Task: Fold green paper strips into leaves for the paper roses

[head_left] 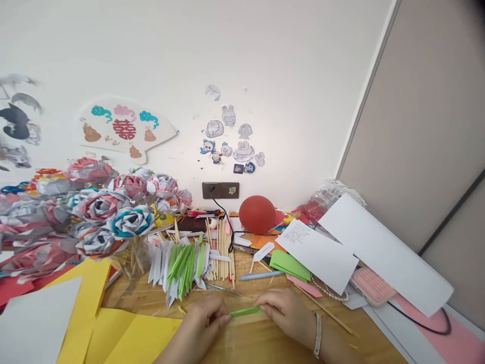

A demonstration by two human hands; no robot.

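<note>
Both my hands rest low on the wooden table (242, 344) and pinch the ends of a narrow folded green paper strip (245, 311). My left hand (202, 318) grips its left end with curled fingers. My right hand (290, 313), with a bracelet on the wrist, holds the right end. Just beyond the strip lies a fan of folded white and green paper leaves (182, 268) beside a bundle of wooden sticks (222, 253).
Yellow paper sheets (109, 323) lie at the left front. A bouquet of folded paper roses (94, 212) stands at left. A red balloon (257, 213), white sheets (322, 253), green folded paper (290, 264) and a pink keyboard (373, 285) sit to the right, against the wall.
</note>
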